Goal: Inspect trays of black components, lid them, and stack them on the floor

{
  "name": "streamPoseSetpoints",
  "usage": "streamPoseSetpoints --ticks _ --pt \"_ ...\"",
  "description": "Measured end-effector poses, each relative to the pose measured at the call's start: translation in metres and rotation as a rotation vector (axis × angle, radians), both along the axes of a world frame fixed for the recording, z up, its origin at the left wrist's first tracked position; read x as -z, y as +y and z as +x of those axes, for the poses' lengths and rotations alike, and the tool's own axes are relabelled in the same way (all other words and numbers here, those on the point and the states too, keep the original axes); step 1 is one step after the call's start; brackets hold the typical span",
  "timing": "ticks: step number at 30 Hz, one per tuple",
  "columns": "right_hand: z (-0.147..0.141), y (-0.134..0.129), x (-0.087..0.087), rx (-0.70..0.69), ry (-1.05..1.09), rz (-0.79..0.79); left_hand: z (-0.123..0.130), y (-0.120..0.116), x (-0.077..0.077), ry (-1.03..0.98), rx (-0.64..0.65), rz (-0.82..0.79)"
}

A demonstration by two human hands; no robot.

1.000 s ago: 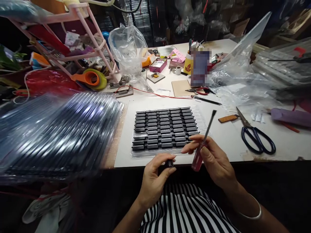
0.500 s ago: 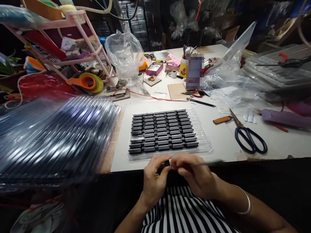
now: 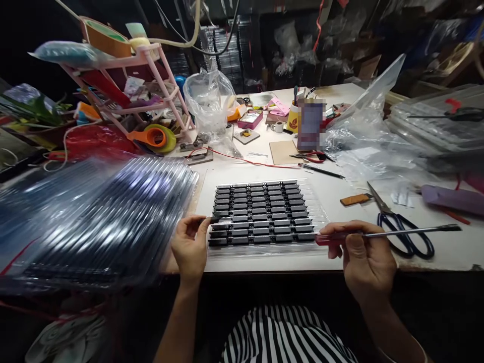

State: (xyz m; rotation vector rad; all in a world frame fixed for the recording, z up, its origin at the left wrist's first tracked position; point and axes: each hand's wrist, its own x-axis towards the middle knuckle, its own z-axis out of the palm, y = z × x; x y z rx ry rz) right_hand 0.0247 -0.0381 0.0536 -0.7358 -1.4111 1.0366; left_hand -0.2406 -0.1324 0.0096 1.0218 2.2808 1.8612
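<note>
A clear plastic tray (image 3: 319, 218) lies on the table, filled with rows of small black slotted parts (image 3: 260, 232). At the tray's left edge, my left hand (image 3: 191, 247) pinches one black part (image 3: 215, 220) between thumb and fingertips, close to a gap in a row. My right hand (image 3: 365, 257) is wrapped round a screwdriver (image 3: 333, 239) to the right of the tray. The screwdriver's reddish handle points left toward the tray, and its metal shaft reaches out to the right above the scissors (image 3: 427, 247).
Stacked clear plastic trays (image 3: 113, 217) fill the table's left side. A brown-handled blade (image 3: 355, 199) lies beside the scissors. Farther back are pliers (image 3: 313, 157), a black pen (image 3: 323, 171), a pink rack (image 3: 166, 70) and crumpled clear plastic (image 3: 370, 141).
My hands were together at the table's front edge and have moved apart. The left has carried the black part to the tray's left side; the right has moved right with the screwdriver.
</note>
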Motion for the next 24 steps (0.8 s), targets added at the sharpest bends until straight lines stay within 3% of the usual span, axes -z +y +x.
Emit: streamPoseSetpoints --ticks 3,7,11,14,19,24 --pt "0.01 0.008 0.012 0.051 -0.071 -0.065 -0.021 0.012 -0.002 0.025 -0.007 -0.118" --pt "0.021 0.017 0.014 0.137 -0.152 -0.108 -0.023 0.018 0.004 0.064 0.05 -0.258" --pt "0.036 0.034 0.017 0.218 -0.351 -0.174 -0.025 0.018 0.014 0.054 0.03 -0.303" --pt "0.052 0.054 0.033 0.241 -0.552 -0.209 -0.031 0.015 0.021 0.004 0.053 -0.297" --pt "0.074 0.084 0.063 0.266 -0.954 -0.1 -0.036 0.008 0.026 -0.077 0.115 -0.282" --pt "0.079 0.104 0.065 0.422 -1.131 0.104 -0.032 -0.002 0.022 -0.127 0.1 -0.285"
